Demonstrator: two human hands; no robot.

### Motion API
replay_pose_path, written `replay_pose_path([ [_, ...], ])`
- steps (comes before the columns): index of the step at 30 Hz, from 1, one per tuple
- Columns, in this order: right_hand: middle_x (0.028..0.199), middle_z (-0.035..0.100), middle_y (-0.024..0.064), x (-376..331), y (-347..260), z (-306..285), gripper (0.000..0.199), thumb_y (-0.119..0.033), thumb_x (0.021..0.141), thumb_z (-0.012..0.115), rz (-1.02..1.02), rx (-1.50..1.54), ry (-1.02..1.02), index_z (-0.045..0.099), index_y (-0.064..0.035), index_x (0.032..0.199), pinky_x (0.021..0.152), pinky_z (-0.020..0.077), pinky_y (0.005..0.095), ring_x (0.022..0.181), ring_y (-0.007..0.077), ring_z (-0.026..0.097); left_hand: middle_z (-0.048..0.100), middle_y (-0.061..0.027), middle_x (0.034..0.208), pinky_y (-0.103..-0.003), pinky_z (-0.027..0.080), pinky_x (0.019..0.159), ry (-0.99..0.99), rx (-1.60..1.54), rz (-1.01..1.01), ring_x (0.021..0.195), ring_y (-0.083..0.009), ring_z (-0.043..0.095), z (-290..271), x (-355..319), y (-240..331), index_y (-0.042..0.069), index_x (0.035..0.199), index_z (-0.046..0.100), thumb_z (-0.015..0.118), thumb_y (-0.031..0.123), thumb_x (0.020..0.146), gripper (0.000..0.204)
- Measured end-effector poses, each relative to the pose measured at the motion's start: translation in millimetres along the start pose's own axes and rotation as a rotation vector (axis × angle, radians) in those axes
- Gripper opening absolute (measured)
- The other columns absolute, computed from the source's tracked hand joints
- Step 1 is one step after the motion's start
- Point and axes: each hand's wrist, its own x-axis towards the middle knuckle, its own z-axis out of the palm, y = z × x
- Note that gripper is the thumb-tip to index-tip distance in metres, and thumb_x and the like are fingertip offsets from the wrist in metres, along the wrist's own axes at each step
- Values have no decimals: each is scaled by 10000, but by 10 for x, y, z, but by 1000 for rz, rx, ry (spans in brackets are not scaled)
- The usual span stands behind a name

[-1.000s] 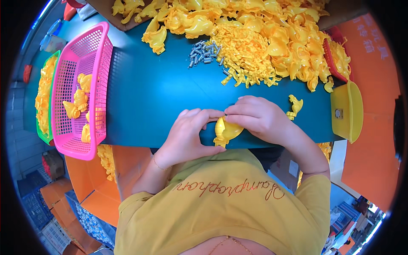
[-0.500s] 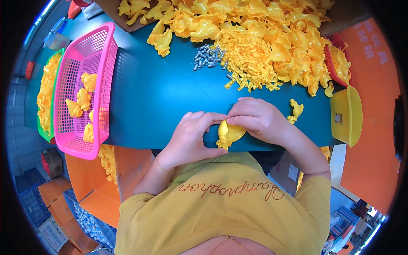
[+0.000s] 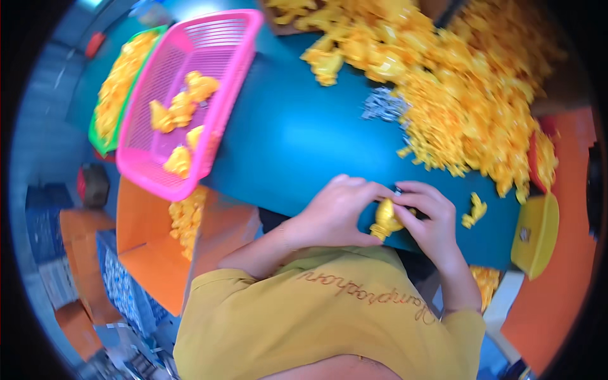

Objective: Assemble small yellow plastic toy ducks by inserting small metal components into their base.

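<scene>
Between my two hands, just above the table's near edge, is a yellow plastic toy figure point(image 3: 384, 223). My left hand point(image 3: 344, 209) holds its left side, thumb at the lower end and fingertips near the top. The fingers of my right hand point(image 3: 430, 212) pinch its upper right part. A small, shiny dark piece point(image 3: 398, 190) shows at the top between my fingertips; blur hides its shape. Right of my right hand lies a loose yellow plastic part point(image 3: 474, 210) on the blue-green table point(image 3: 285, 152).
At left stand a pink basket point(image 3: 221, 136) with several yellow figures and a green basket point(image 3: 101, 140) heaped with yellow parts. Small metal cylinders point(image 3: 384, 104) lie beside a big pile of yellow shells point(image 3: 462, 88). A yellow bin point(image 3: 536, 237) sits right, an orange box point(image 3: 149, 253) below left.
The whole view has turned and shifted, so the table appears tilted. My right fingers have changed their grip on the figure, and a small shiny piece now shows at its top.
</scene>
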Motion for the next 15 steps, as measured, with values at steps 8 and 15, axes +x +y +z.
replay_pose_path([
  [8,1098,757,110,-53,61,144,221,21,807,789,143,105,62,681,-26,993,820,568,300,982,185,733,718,-23,1141,-392,443,926,16,-57,-27,1072,-233,660,20,-53,23,141,1326,593,933,293,680,745],
  [15,1098,740,87,0,-34,213,246,37,823,763,116,128,58,650,-13,1036,795,530,274,915,129,669,709,-38,1126,-408,444,900,-20,-4,30,991,-253,642,12,-37,5,166,1350,634,930,266,674,744],
])
